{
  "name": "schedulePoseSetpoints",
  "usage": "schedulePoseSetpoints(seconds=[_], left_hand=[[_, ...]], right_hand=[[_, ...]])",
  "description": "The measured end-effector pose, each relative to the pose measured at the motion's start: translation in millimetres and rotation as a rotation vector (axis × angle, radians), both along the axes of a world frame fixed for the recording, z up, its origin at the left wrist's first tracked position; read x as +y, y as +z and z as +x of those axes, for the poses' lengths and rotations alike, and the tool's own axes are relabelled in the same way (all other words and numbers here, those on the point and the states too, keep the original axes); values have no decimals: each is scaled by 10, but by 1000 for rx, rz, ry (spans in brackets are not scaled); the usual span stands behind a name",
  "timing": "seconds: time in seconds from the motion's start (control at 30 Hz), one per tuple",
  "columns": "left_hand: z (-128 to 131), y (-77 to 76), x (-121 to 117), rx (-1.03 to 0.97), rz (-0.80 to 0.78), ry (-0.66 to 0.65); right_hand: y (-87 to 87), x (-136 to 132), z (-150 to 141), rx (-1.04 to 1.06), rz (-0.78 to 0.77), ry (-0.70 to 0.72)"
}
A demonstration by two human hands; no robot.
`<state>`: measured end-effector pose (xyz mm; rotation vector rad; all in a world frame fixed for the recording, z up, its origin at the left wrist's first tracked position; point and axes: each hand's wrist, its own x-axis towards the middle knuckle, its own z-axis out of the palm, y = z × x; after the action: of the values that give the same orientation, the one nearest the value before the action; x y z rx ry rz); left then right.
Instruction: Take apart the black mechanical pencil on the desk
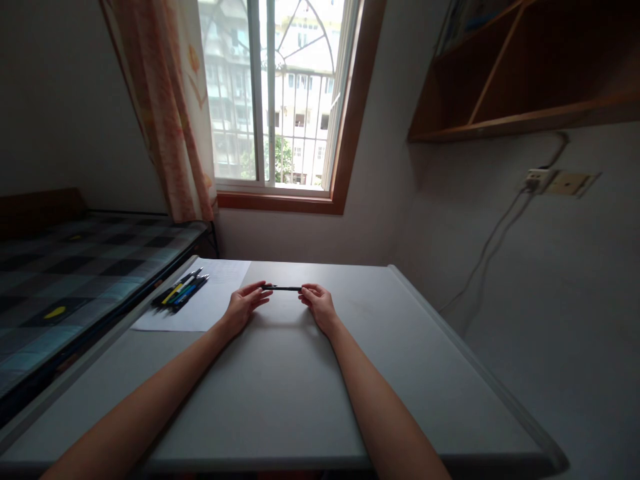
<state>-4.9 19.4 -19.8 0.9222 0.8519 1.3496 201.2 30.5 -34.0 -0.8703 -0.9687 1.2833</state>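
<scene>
Over the far part of the white table (280, 400), two hands hold one thin black pen (287, 289). The left hand (241, 308) pinches its left end and the right hand (321, 307) pinches its right end, so the pen goes straight across from side to side. A soft shadow is on the table below it. Near the left hand, a sheet of paper (200, 319) lies flat with a bunch of pens (181, 291) on it, some dark, with bits of yellow and blue. Past the table is a window (300, 133) with a curtain (175, 120), and a bed (125, 243) is on the left.
</scene>
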Motion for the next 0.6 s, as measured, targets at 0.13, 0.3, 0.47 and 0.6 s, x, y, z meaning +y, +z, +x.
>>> schedulePoseSetpoints(seconds=[0.13, 0.3, 0.47, 0.6], left_hand=[[10, 19, -10, 40, -17, -4], [14, 30, -12, 63, -17, -10], [6, 22, -2, 76, -14, -16], [3, 10, 3, 71, -13, -21]], right_hand=[[-11, 8, -3, 11, -7, -18], [-23, 13, 2, 3, -4, -23], [-11, 5, -3, 6, -6, -20], [-2, 0, -7, 1, -8, -26]])
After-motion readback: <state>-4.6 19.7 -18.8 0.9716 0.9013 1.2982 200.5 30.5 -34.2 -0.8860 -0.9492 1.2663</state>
